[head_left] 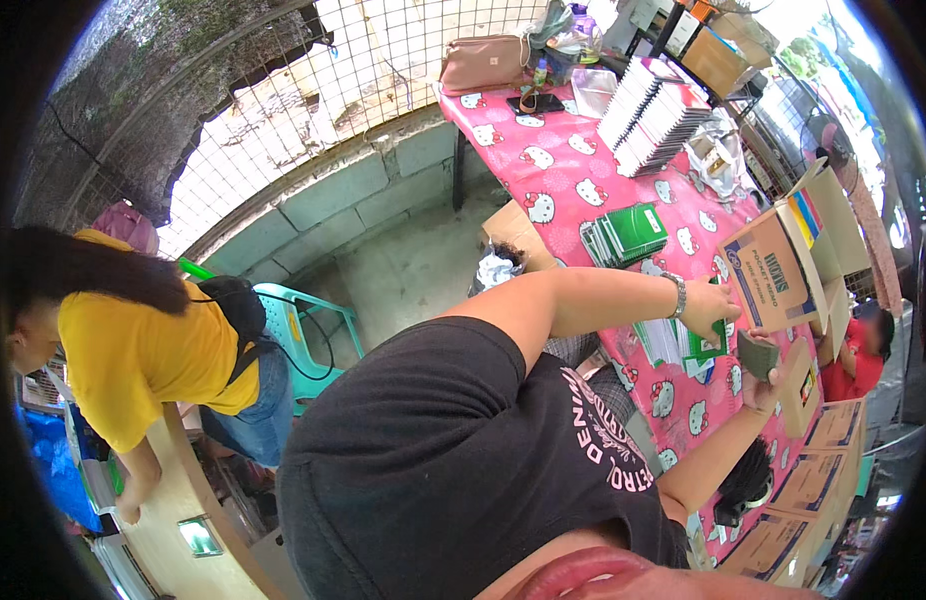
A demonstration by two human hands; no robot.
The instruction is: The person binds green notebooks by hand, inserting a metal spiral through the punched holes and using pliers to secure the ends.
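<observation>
Head view: right grip (762,392) holds tilted dark pad (757,355); long axis unclear.

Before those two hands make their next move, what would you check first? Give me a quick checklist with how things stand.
1. Right hand has a hold on the dark grey-green block: ok, fingers and thumb are around it.
2. Left hand firmly grips the green notebook: cannot tell; it touches it, but the fingers hide the hold.
3. Cardboard box is open: ok, its flaps stand out.
4. Room inside that box: cannot tell, mostly hidden.
5. Notebook pile beside the left hand is squared up: not ok, it lies fanned out.
</observation>
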